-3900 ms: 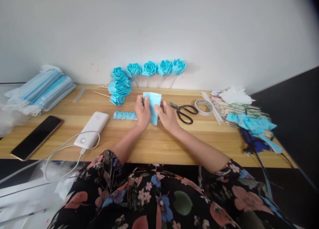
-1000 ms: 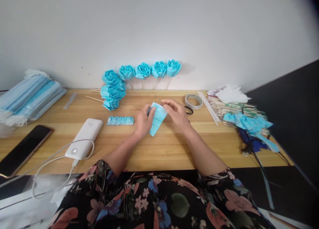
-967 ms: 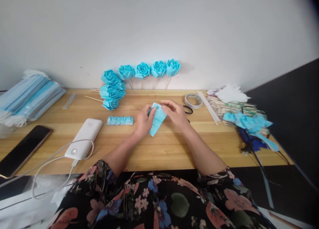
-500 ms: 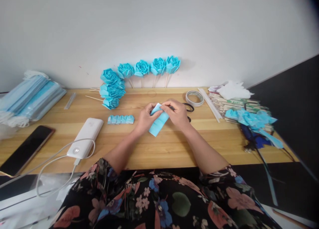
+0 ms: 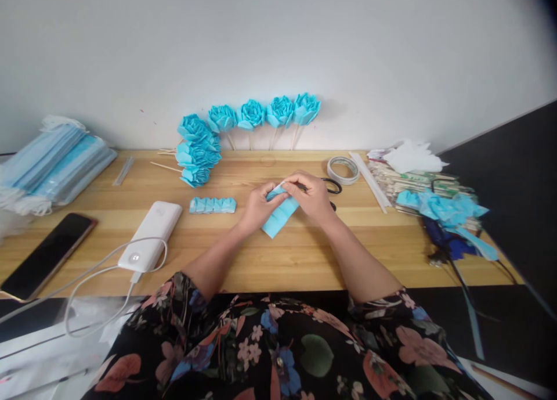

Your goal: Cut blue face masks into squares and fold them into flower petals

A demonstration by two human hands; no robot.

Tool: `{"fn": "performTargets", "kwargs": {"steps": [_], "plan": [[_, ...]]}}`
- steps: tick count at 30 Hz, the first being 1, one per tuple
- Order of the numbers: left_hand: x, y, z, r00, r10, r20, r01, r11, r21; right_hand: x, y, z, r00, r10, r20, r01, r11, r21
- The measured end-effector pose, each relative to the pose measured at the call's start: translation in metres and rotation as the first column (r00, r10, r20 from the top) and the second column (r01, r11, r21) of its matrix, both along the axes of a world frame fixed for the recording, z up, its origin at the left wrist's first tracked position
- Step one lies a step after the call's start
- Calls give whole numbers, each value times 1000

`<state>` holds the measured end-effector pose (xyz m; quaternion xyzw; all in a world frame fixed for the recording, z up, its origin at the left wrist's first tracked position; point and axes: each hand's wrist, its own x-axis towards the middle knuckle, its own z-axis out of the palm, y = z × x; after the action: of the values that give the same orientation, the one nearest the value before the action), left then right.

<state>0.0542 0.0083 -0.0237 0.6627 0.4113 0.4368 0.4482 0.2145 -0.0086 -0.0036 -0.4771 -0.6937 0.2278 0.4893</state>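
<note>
Between my two hands is a strip of light blue fabric (image 5: pixel 279 219), its lower end hanging toward me. My left hand (image 5: pixel 259 205) pinches the strip's left edge between thumb and fingers. On the upper right edge, my right hand (image 5: pixel 310 195) pinches it too, fingertips close to those of the left. The top of the strip looks folded over, partly hidden by my fingers. Black-handled scissors (image 5: pixel 333 186) lie on the table behind my right hand, mostly covered. To the left of my left hand sits a pleated blue strip (image 5: pixel 213 205).
Several blue fabric flowers (image 5: pixel 251 115) on sticks lean along the wall. Face masks (image 5: pixel 61 162), a phone (image 5: pixel 47 255) and a corded power bank (image 5: pixel 150 237) lie left. A tape roll (image 5: pixel 343 170), glue sticks (image 5: pixel 371 182) and blue scraps (image 5: pixel 448 207) are right.
The fabric strip's top edge has been folded down between my fingertips, so less of its upper corner shows. The view has shifted slightly; the things on the table stay put.
</note>
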Motion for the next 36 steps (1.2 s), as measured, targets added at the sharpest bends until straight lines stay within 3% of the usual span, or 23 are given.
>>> {"fn": "performTargets", "kwargs": {"steps": [10,15,19,24,28,32,36], "plan": [[1,-1,-1,998,-33,52,35,999,-31,0,1,-6,997,-27,-70,23,999,-44],[-3,4,-3,971,125,204,-103,988,-115,1,5,-8,917,38,-397,-132,968,-213],[-5,6,-5,931,240,276,-220,970,-100,-9,4,-14,883,48,-467,-237,905,-354],[-3,3,-6,926,260,272,-267,964,-13,-21,1,-26,930,-23,-367,-97,947,-305],[-2,3,-8,926,275,257,-286,958,5,-20,-1,-22,961,-121,-248,62,970,-233],[-2,5,-11,918,291,270,-298,954,-17,-19,-4,-16,965,-139,-223,92,974,-206],[-1,7,-13,920,263,291,-269,963,-23,-21,-2,-21,936,-134,-326,66,975,-213]]}}
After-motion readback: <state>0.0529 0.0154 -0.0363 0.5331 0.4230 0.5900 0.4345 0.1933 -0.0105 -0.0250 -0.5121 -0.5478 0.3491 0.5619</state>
